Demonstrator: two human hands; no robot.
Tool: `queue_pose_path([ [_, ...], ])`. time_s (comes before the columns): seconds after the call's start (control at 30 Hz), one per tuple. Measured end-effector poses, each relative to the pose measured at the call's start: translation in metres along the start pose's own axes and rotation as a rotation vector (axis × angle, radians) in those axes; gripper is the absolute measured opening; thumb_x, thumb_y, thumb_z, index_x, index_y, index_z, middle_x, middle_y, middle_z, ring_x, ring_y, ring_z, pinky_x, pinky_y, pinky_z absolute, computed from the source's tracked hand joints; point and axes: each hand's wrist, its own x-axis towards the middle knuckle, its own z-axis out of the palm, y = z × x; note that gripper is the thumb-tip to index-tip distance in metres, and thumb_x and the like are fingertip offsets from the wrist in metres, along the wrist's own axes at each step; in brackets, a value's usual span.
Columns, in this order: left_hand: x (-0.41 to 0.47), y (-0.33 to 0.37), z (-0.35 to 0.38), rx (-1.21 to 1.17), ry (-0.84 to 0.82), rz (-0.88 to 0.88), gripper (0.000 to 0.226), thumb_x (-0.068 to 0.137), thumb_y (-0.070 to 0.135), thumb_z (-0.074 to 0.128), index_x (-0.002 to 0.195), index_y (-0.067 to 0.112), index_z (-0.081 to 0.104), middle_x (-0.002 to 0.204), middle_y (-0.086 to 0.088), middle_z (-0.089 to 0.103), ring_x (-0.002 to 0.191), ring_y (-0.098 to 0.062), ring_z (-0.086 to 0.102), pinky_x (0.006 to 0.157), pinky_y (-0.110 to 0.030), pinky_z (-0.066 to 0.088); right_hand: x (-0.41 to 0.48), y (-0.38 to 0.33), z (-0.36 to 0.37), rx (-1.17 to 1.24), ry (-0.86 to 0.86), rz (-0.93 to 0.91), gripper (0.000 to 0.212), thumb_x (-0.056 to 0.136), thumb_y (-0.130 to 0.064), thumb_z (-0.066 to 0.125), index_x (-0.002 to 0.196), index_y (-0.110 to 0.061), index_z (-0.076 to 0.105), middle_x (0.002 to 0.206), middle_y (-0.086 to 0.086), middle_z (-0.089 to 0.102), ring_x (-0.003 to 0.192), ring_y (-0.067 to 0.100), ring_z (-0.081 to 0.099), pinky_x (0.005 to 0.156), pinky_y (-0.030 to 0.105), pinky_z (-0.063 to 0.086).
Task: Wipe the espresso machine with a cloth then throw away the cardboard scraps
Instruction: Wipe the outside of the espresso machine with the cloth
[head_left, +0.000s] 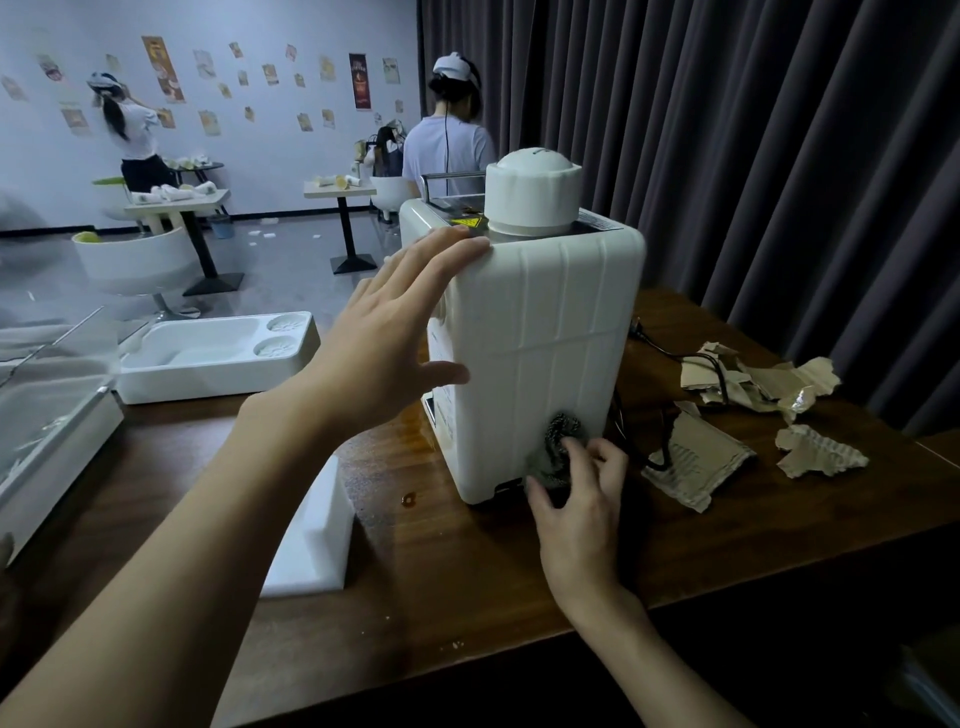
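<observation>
A white espresso machine (540, 332) stands on the dark wooden table (467, 561), its ribbed back facing me. My left hand (395, 338) rests flat against the machine's upper left edge with straight fingers. My right hand (576, 499) grips a grey patterned cloth (558, 441) and presses it against the machine's lower back. Several torn cardboard scraps (696, 462) lie on the table to the right of the machine.
A black power cord (670, 353) runs from the machine among the scraps. A white foam block (311, 540) lies in front left, a white moulded tray (218, 353) behind it, a clear case (47, 405) at far left. Dark curtain behind; two people stand farther off.
</observation>
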Motion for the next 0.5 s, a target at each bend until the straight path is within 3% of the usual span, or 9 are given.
queue_pose_path([
  [0.23,0.0,0.0,0.001,-0.012,0.017,0.007,0.11,0.066,0.027,0.092,0.154,0.028,0.027,0.164,0.006,0.025,0.15,-0.022,0.026,0.118,-0.044,0.029,-0.018,-0.024,0.013,0.039,-0.067,-0.207,0.037,0.073,-0.004,0.082,0.108,-0.004,0.069,0.113,0.004,0.054,0.099,0.009,0.054,0.087,0.021,0.053],
  [0.4,-0.001,-0.002,0.0,-0.02,0.016,0.016,0.109,0.066,0.029,0.092,0.154,0.029,0.027,0.163,0.006,0.025,0.15,-0.022,0.028,0.118,-0.045,0.029,-0.004,-0.015,0.003,0.055,-0.056,-0.163,0.036,0.075,-0.002,0.08,0.11,-0.003,0.07,0.113,0.003,0.058,0.101,0.008,0.055,0.087,0.008,0.045],
  [0.5,0.0,-0.002,0.0,-0.022,0.009,0.009,0.109,0.067,0.029,0.091,0.154,0.03,0.027,0.163,0.007,0.025,0.15,-0.022,0.027,0.118,-0.043,0.028,0.018,-0.006,-0.012,0.055,0.018,-0.069,0.037,0.078,-0.001,0.077,0.113,0.0,0.068,0.114,0.006,0.059,0.101,0.01,0.054,0.077,-0.002,0.037],
])
